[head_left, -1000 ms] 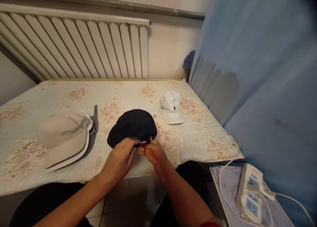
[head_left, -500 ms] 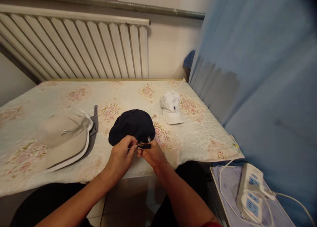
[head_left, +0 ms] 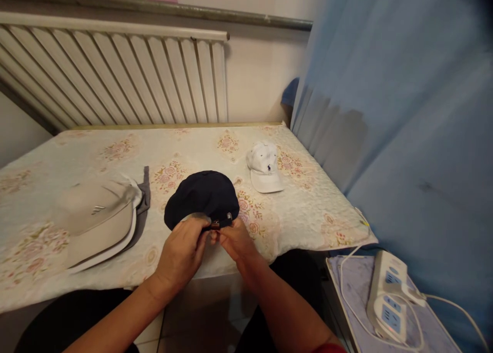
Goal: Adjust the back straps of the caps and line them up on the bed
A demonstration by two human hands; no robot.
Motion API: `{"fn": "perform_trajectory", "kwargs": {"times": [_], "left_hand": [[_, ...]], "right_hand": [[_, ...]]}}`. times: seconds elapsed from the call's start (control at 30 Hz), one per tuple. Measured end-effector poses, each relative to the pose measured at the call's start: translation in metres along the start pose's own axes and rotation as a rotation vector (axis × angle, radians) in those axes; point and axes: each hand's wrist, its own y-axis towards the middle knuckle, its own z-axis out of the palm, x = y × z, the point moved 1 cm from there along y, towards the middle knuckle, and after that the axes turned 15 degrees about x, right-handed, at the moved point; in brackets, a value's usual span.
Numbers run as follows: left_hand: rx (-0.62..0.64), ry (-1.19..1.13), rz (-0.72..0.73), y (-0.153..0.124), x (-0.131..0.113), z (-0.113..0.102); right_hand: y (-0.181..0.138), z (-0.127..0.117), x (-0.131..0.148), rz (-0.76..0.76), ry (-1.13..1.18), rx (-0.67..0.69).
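A dark navy cap (head_left: 204, 194) lies near the front edge of the bed, its strap side turned toward me. My left hand (head_left: 188, 240) is closed on the left part of the cap's strap, beside a small metal buckle (head_left: 215, 224). Just right of the buckle, my right hand (head_left: 232, 237) pinches the other side of the strap. Both hands' fingertips almost meet, and they partly hide the strap. A white cap (head_left: 264, 165) with a small dark logo sits farther back on the right. To the left, a beige cap (head_left: 98, 212) rests on white and grey caps.
The bed has a floral quilted cover (head_left: 185, 145). Behind it are a radiator (head_left: 127, 81) and a pipe. A blue curtain (head_left: 404, 117) hangs at the right. Below it, a power strip (head_left: 389, 296) with white cables lies on a small table (head_left: 356, 296).
The loose black strap end that stuck out to the right past the buckle no longer shows; it lies along the cap's edge. Both hands stay at the buckle. The view has shifted slightly.
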Motion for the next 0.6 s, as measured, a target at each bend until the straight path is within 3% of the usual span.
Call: {"fn": "perform_trajectory", "kwargs": {"times": [0.23,0.6], "left_hand": [[-0.003,-0.21,-0.233,0.0044,0.0012,-0.0009],[0.043,-0.227,-0.183,0.0087,0.0021,-0.0016]], "right_hand": [[-0.0008,0.0077,0.0022,-0.001,-0.012,-0.017],[-0.0013,0.0058,0.0025,0.009,-0.027,-0.017]]}}
